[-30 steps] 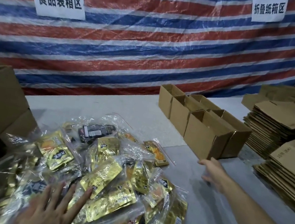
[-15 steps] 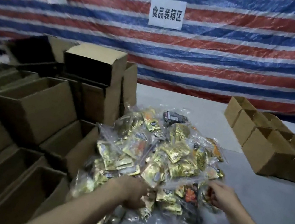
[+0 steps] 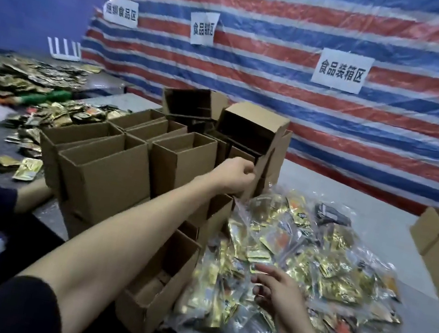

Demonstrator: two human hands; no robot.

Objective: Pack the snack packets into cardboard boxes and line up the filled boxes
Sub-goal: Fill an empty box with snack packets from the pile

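Over crinkly foil snack packets [image 3: 327, 261], R hand [image 3: 277, 297] hovers, fingers loose; L hand [image 3: 235, 176] pinches rim of stiff cardboard box [image 3: 244, 154].

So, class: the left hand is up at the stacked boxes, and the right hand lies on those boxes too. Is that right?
Not quite. The head view shows the left hand at the stacked boxes, but the right hand is over the packets, not on the boxes.
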